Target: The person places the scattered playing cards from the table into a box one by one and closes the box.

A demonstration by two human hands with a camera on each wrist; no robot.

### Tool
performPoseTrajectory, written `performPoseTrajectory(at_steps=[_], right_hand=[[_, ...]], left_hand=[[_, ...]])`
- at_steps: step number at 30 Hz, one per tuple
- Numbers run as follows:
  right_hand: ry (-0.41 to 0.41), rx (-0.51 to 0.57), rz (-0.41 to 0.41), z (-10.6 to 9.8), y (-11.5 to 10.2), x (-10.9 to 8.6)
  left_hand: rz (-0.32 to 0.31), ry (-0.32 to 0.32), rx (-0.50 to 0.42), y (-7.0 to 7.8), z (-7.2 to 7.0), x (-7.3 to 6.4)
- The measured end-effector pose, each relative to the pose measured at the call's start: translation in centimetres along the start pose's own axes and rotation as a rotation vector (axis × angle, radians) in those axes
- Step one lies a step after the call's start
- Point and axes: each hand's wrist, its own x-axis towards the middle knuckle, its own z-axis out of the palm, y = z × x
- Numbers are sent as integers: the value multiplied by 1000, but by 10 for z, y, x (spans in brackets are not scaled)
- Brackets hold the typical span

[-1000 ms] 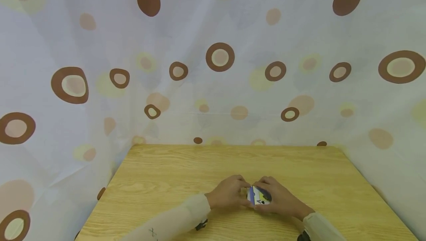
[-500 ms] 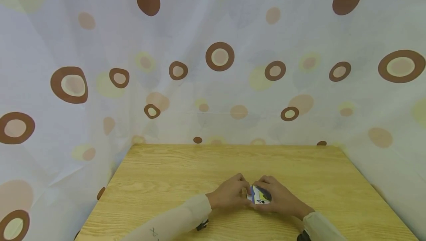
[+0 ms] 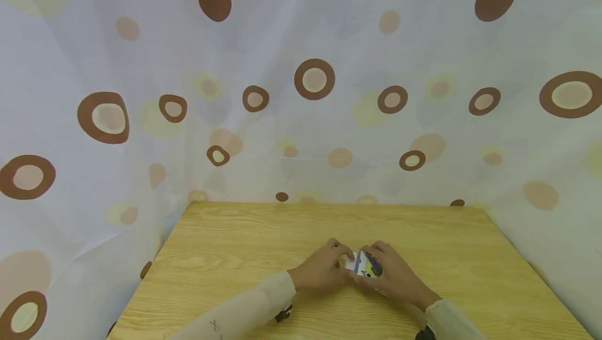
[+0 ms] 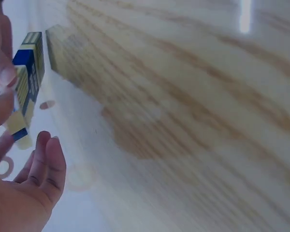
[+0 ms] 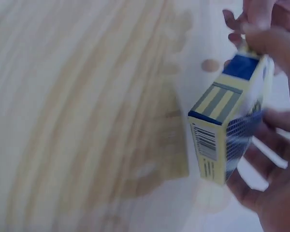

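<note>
Both hands are on a small playing-card box (image 3: 369, 264), printed with an ace on its face, over the middle-right part of the table. My right hand (image 3: 397, 274) grips its right end, thumb along the near edge and fingers over the far edge. My left hand (image 3: 322, 267) pinches the white left end, index finger on top and thumb at the near edge. Yellow and blue stripes mark the box's side (image 5: 227, 96), and a barcode shows on its end in the right wrist view. In the left wrist view, the box (image 4: 31, 72) is partly covered by fingers.
The wood-grain table (image 3: 244, 235) has a glossy top that reflects the box. A white curtain (image 3: 263, 32) with brown and yellow spots hangs behind it and on both sides.
Both hands and the card box have shifted slightly away from the person and a little left. The box has turned a bit, and more of its white left end shows.
</note>
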Motion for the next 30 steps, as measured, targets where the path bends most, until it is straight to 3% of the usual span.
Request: performPoseTrajectory(at_steps=[5,9,15,23,30], right_hand=[[125,69,111,-4,-16,9],[192,152,213,-7,-30,15],[251,295,353,-8,-49,22],[327,402,403,2,-60,28],[332,424,435,9,-66,30]], left_hand=[[-40,79,-109,2,-14,-7],[-87,89,-203,2,-22,-15],[-113,54,-166,-2,-19,-21],[-138,102,-176,6,-13,-18],[-107,117,-266,7,-15,-16]])
